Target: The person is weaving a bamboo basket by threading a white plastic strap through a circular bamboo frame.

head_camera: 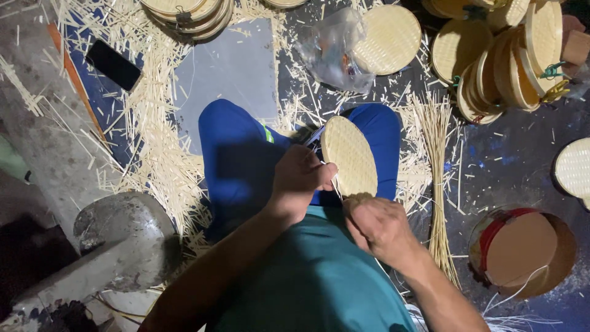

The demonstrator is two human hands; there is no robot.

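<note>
Woven bamboo disc (pixel 350 157), round and pale, sits above the person's lap, resting against the blue-clad knees (pixel 246 154).

Starting at the left, a black phone (pixel 112 64) lies on the floor among loose bamboo splinters (pixel 147 123), with a grey sheet (pixel 227 67) just beside them and a dull metal block (pixel 123 237) nearer the edge. Then comes the left hand (pixel 299 178), curled narrow with thumb and fingers pinched at the disc's near-left rim, seemingly on a thin strip; whether it grips a small tool as well I cannot tell. The right hand (pixel 380 226) is closed on the disc's bottom edge, steadying it from below.

To do this well, I would judge that the right hand should keep the rim from turning while the left works the strip close to the weave, pulling along the edge and not away from it, so the thin sliver does not snap.

Further right lies a bundle of long bamboo strips (pixel 437 184), then a round container with a red band (pixel 522 249), and stacks of finished discs (pixel 504 55) above.
</note>
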